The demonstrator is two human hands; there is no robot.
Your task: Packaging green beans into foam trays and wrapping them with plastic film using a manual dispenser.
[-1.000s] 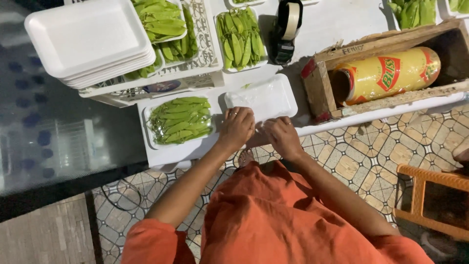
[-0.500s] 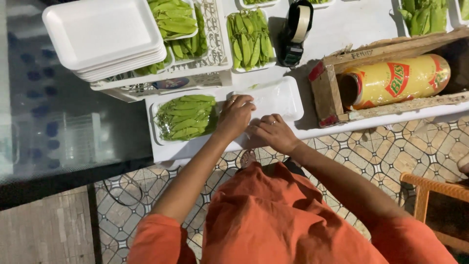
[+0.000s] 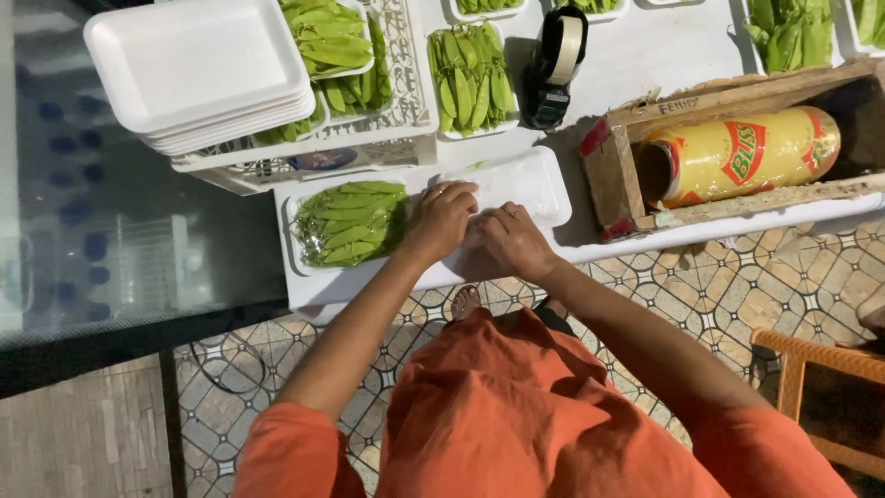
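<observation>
My left hand [image 3: 439, 219] and my right hand [image 3: 510, 242] press side by side on a white foam tray [image 3: 521, 180] covered in clear film, at the near edge of the white table [image 3: 645, 55]. The fingers of both lie flat on the film over the tray's left part. Just left of my left hand lies a wrapped tray of green pea pods [image 3: 346, 221]. A big yellow roll of cling film [image 3: 742, 155] rests in a cardboard box [image 3: 613, 175] to the right of the tray.
A stack of empty white foam trays [image 3: 198, 69] sits on a white plastic basket [image 3: 369, 138] holding pod trays. More pod trays [image 3: 470, 78] lie farther back, beside a black tape dispenser [image 3: 558, 65]. An orange wooden chair [image 3: 816, 387] stands at right on the patterned tile floor.
Both hands have slid a little rightward and together over the film-covered tray. The view has shifted slightly, with the table now lower in the picture.
</observation>
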